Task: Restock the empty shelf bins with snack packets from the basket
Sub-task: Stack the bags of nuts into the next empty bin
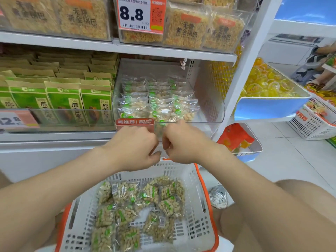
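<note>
Nearest us, below the clear plastic shelf bin (205, 113), sits a white slotted plastic basket with an orange rim (197, 180). In it lie loose clear packets of pale nuts with green marks (145, 206). Our bare knee (291, 215) shows to the right of the basket, above pale floor tiles (291, 151). Our forearms cross over the basket's far rim and hide part of it.

Just in front of the bin's lower edge our left hand (134, 142) and right hand (183, 142) meet, knuckles toward us and fingers curled. Both grip one clear nut packet (160, 130) held between them. The left hand covers the bottom of a red paper label (135, 123) at the bin's left front corner.

Inside the bin, rows of stacked nut packets (156, 100) fill the left and middle. The bin rests on a white metal shelf (54, 137).

Left of the bin stand green and tan paper bags (63, 104) behind a clear rail with a pink price tag (16, 120). Above the bin, on the next shelf, are clear packs of golden rice crust (183, 28) and a white tag reading 8.8 (135, 14).

Right of the bin, past a white upright post (251, 51), are a blue-fronted tray of yellow jelly cups (269, 108) and a second white basket (312, 124).
</note>
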